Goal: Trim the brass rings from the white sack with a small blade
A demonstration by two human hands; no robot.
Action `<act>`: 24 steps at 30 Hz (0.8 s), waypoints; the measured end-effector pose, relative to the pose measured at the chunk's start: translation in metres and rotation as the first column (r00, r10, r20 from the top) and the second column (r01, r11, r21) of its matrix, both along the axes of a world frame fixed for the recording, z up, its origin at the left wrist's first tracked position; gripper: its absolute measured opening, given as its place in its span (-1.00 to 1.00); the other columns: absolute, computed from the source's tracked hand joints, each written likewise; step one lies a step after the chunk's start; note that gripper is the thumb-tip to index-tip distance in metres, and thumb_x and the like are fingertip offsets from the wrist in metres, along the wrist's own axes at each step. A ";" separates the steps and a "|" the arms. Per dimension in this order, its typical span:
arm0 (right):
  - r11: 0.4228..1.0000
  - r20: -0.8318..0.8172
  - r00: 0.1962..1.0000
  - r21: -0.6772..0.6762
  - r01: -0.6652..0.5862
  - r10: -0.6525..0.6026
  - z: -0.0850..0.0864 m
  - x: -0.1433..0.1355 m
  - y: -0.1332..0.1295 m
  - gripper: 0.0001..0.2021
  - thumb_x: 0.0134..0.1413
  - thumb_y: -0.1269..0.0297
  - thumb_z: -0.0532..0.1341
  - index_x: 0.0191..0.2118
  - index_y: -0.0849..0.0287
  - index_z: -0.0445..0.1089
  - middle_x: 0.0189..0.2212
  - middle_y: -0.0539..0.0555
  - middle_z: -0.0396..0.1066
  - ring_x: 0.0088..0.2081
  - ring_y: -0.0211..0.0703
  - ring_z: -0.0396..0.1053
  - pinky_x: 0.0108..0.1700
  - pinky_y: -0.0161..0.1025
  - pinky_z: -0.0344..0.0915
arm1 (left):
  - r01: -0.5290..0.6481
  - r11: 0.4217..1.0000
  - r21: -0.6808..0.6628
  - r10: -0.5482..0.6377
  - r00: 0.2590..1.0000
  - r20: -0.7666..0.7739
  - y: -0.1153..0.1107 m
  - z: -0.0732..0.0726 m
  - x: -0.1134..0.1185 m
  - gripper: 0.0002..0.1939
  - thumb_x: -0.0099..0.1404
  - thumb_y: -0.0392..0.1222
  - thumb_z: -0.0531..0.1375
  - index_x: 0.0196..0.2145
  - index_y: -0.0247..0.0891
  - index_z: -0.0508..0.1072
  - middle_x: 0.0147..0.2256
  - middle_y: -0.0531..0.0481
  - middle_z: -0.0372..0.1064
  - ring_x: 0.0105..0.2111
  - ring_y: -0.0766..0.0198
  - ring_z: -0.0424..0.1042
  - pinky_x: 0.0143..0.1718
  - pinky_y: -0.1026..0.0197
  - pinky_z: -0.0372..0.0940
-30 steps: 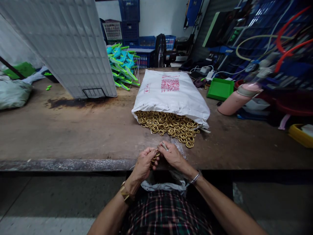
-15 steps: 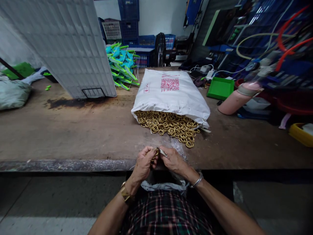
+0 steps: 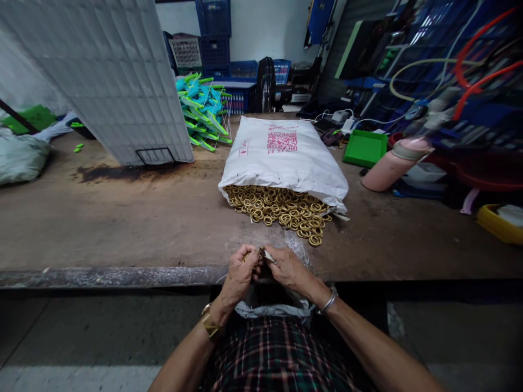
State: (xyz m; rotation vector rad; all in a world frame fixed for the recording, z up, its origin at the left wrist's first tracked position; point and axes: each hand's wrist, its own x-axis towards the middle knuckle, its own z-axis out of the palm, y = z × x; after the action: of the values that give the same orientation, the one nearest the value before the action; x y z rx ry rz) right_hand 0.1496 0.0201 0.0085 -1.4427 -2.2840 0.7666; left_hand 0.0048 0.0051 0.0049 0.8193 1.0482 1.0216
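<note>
**Rings handled singly at the bench edge, the bulk of the supply as yet untouched**

Lower centre, nearest the viewer: a plaid garment [image 3: 269,354], with a crumpled pale plastic sheet [image 3: 272,312] above it, bordering a dark gap whose contents cannot be made out. Just above, at the front edge of the bench [image 3: 122,228], the two hands meet. The left hand [image 3: 240,270], to the left of centre, is curled around a few gold-coloured rings [image 3: 261,253], their number hidden by the fingers. The right hand [image 3: 289,268] pinches a small pale tool [image 3: 269,257], its tip brought to the rings; whether it touches them is too small to tell.

Beyond the hands, at centre, a heap of rings [image 3: 310,223] spreads from the open mouth of a white sack [image 3: 249,163], which lies on its side and looks well filled. Progress may be judged from this distribution: a handful is being worked, while the far greater share waits in and before the sack. No separate group of finished rings can be distinguished, so the amount completed cannot be stated; the work appears to be at an early or middle stage.

Farther back stand a pink bottle [image 3: 382,171] and a green tray [image 3: 365,148] at right, a ribbed panel [image 3: 122,81] at upper left, and stacked crates [image 3: 214,51] at upper centre.
</note>
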 end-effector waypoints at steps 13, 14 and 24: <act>0.987 0.339 0.928 0.100 0.126 -0.152 0.000 0.016 0.014 -0.80 -0.02 0.47 -0.01 -0.31 0.21 0.33 -0.55 0.08 0.36 -0.53 -0.22 0.23 -0.47 -0.27 -0.10 | 0.228 0.972 -0.053 -0.223 0.972 0.079 -0.033 0.023 -0.004 -0.70 0.09 0.04 0.19 -0.48 -0.27 0.29 -0.62 0.10 0.25 -0.70 0.48 0.16 -0.68 0.42 0.04; 0.979 0.328 0.925 0.132 0.154 -0.190 0.000 0.016 0.017 -0.81 -0.01 0.46 -0.01 -0.31 0.20 0.32 -0.55 0.07 0.36 -0.53 -0.22 0.24 -0.47 -0.27 -0.10 | 0.282 0.951 -0.129 -0.265 0.955 0.135 -0.039 0.019 -0.005 -0.71 0.08 0.02 0.20 -0.49 -0.27 0.28 -0.63 0.10 0.25 -0.71 0.48 0.15 -0.71 0.43 0.01; 0.900 0.225 0.879 0.221 0.375 -0.421 -0.014 -0.002 0.057 -0.75 0.11 0.32 0.02 -0.07 0.19 0.19 -0.34 0.12 0.44 -0.35 -0.14 0.38 -0.39 -0.30 0.03 | 0.121 0.606 -0.786 0.211 0.928 0.305 -0.054 -0.062 0.005 -0.80 0.15 -0.28 0.13 -0.60 -0.37 0.32 -0.68 -0.04 0.27 -0.75 0.44 0.23 -0.77 0.46 0.06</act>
State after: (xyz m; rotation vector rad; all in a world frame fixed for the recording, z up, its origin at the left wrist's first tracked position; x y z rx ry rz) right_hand 0.1477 0.0768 -0.0051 -1.9430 -2.0539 0.2545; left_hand 0.0103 -0.0487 -0.0569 -0.1587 1.0472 0.5882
